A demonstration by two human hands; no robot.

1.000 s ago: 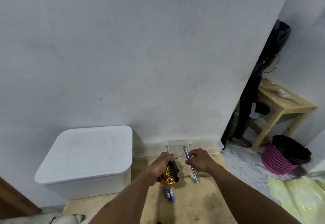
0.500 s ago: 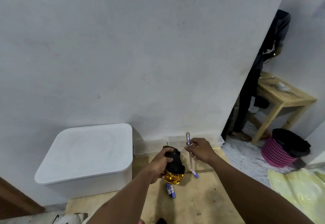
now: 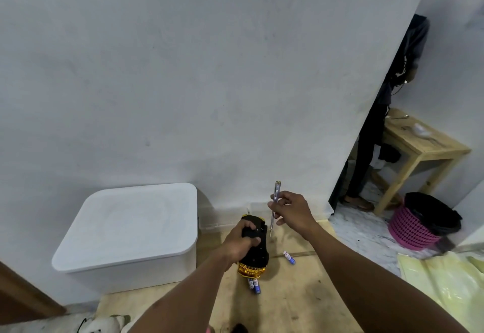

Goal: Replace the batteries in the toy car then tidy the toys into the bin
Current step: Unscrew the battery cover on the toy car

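Left hand [image 3: 242,241] grips the toy car [image 3: 258,253] from the car's 9 o'clock side, fingers curled over its black underside, which faces up; the gold body faces down, its near end showing at 6 o'clock. The car sits low in the middle of the view, above a wooden surface [image 3: 288,296]; cannot tell whether its gold end touches the wood. Right hand [image 3: 292,211], at 1 o'clock of the car, pinches a screwdriver [image 3: 277,191] between thumb and fingers. The tool stands near upright, clear handle up, tip down just beside the car's right edge; whether tip and car touch cannot be told. Two blue-and-white batteries [image 3: 254,284] lie side by side on the wood at 6 o'clock of the car, partly under its gold end. A third battery [image 3: 289,257] lies alone at 4 o'clock, apart from the car. White bin [image 3: 131,228], lid on, stands at 9 o'clock against the wall. Far out at 3 o'clock: a small wooden table [image 3: 424,147], a pink basket [image 3: 411,230] with a black liner, and a yellow sheet [image 3: 445,285] on the floor. A person's dark trouser leg [image 3: 366,154] shows in the doorway beside that table.
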